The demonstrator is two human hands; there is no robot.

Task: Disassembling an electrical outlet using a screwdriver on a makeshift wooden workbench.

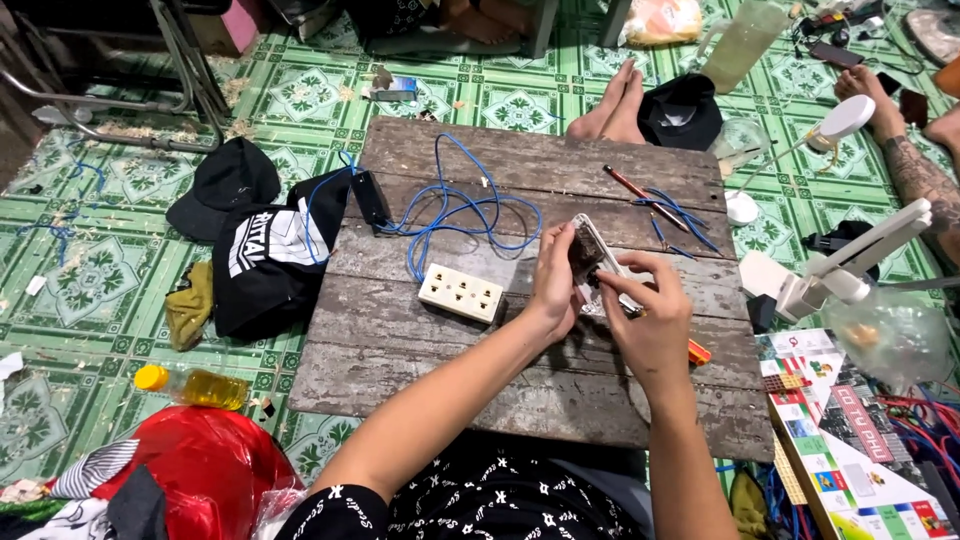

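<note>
My left hand (553, 283) holds up a white socket plate (594, 258) on edge over a worn wooden board (450, 380). My right hand (650, 320) grips a small tool with an orange handle (698, 352), its tip hidden against the plate. A cream multi-socket outlet block (461, 293) lies flat on the board just left of my hands. Blue wire (455, 215) loops across the board behind it, running to a black box (370, 197).
A red-handled screwdriver (645, 198) and short blue wire pieces (680, 215) lie at the board's far right. Black clothing (265, 255) and a cap (225, 185) sit left on the green tiled floor. Another person's feet (612, 108) and tattooed arm (915, 170) are beyond. A yellow-capped bottle (195, 387) lies nearby.
</note>
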